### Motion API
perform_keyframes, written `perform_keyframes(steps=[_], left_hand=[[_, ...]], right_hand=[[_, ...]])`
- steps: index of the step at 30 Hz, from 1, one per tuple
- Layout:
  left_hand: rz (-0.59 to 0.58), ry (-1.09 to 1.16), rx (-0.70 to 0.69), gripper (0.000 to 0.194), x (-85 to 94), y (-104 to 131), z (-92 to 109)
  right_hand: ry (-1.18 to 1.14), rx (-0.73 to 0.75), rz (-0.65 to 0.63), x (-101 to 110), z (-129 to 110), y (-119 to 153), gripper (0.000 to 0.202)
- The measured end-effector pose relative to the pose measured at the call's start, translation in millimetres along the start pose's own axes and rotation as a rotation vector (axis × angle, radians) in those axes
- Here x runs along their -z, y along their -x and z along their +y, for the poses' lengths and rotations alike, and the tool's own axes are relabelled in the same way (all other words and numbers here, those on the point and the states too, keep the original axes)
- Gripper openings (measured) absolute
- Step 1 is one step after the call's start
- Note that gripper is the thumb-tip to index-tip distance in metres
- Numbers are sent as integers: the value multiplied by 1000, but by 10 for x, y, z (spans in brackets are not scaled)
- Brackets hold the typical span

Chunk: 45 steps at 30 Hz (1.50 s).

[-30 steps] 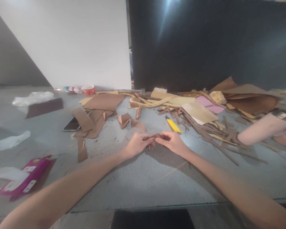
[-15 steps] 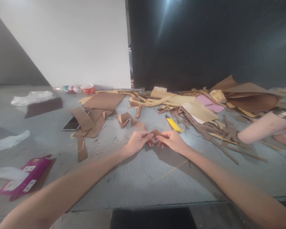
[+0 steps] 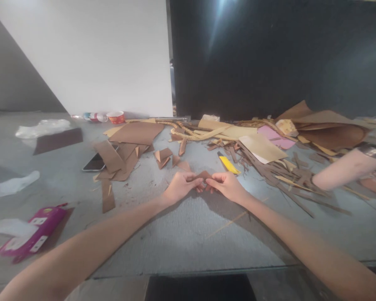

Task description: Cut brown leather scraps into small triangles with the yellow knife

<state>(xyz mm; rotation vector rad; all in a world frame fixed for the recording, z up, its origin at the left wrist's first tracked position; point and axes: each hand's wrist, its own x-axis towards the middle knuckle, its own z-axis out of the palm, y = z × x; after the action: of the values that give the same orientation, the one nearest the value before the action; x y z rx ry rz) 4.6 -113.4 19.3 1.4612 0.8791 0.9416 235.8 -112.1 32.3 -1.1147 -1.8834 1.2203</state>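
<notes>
Between my two hands is a small piece of brown sheet point(image 3: 203, 175), which looks like leather or thick paper, its top corner pointing away from me. My left hand point(image 3: 182, 186) pinches its left side between thumb and fingers. On the other side, my right hand point(image 3: 226, 185) pinches the right edge. The lower part of the piece is hidden by my fingertips. Just beyond my right hand lies a yellow cutter point(image 3: 228, 164) with a dark end. Folded brown pieces point(image 3: 163, 157) rest on the table past my left hand.
Brown sheets point(image 3: 136, 133) and a phone point(image 3: 94, 163) lie to the left, near a magenta tissue pack point(image 3: 39, 230). Brown strips point(image 3: 269, 173) and a pink tumbler point(image 3: 344, 169) are on the right. A red paper bowl point(image 3: 115, 117) stands at the back.
Both hands keep hold of the brown piece in nearly the same spot. Its top edge looks slightly flatter and wider between the fingers; nothing else has visibly moved.
</notes>
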Motion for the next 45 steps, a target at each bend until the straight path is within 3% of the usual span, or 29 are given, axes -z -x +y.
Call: perform_keyframes(steps=[23,39,45], left_hand=[[14,36,26,43,14,-19,-17],[-79,-26,42,50,-1,-10,-21],[-6,-46,50,53,3,-12,-38]], right_hand=[[8,44,14,-12,1,15,46],[-22,38,-13,-67,23,-16,47],[18,23,30,-29,56,-24,43]])
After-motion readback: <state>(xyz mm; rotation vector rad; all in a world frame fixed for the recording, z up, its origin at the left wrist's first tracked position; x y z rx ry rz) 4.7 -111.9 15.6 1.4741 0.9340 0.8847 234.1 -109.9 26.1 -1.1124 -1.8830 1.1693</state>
